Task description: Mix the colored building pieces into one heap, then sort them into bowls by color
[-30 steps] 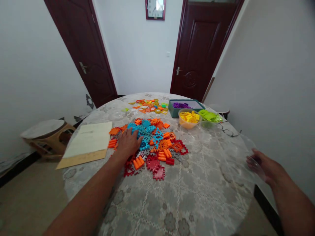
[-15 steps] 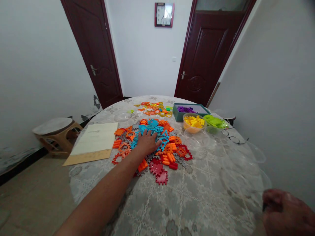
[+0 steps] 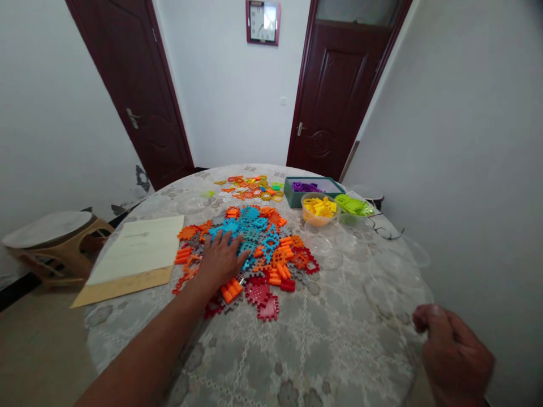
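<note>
My left hand point(image 3: 220, 258) rests on the near left part of a heap of toothed plastic building pieces, its fingers spread and flat. Blue pieces point(image 3: 250, 229) lie on top, just beyond the fingertips. Around them are orange pieces point(image 3: 280, 271), red pieces point(image 3: 268, 308) and some grey ones mostly buried. Over the right edge of the table, away from the heap, my right hand point(image 3: 456, 353) is curled closed. Whatever its fingers hold, if anything, is hidden.
Behind the heap lies a smaller scatter of mixed pieces point(image 3: 254, 188). To the right stand a green box point(image 3: 292, 196) with purple pieces, a clear bowl point(image 3: 320, 219) of yellow pieces and green pieces point(image 3: 353, 205). Clear plastic containers point(image 3: 394, 282) sit nearer. Paper point(image 3: 138, 249) lies left.
My left hand has slid left and slightly nearer across the heap. My right hand has come further into view, still closed. The whole view has shifted somewhat.
</note>
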`<control>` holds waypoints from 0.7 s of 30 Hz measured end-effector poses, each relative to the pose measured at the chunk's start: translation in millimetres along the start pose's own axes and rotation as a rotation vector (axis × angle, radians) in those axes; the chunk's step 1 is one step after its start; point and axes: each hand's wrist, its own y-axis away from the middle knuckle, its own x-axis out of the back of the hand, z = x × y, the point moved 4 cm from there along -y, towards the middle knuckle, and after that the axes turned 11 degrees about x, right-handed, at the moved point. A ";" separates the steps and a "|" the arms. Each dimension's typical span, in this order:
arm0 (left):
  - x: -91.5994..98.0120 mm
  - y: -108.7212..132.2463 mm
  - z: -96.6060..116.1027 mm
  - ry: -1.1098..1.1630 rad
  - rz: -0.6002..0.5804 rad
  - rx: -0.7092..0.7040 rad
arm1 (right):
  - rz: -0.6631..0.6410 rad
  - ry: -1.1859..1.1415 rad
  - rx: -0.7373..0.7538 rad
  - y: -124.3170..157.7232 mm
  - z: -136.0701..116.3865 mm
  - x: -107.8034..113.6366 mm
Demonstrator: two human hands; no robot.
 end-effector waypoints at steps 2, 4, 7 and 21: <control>3.0 2.6 -1.6 -0.012 0.035 0.001 | -0.047 -0.011 0.003 -2.8 -17.4 0.5; 5.6 5.9 -0.6 -0.017 0.052 -0.014 | -0.174 0.000 0.043 -11.1 -36.0 -2.5; 7.8 13.6 3.3 0.013 0.055 -0.057 | -0.346 0.033 0.133 -34.7 -61.5 -10.9; 12.3 27.4 12.4 0.086 0.186 -0.114 | -0.672 0.502 0.380 -216.1 -96.9 -160.0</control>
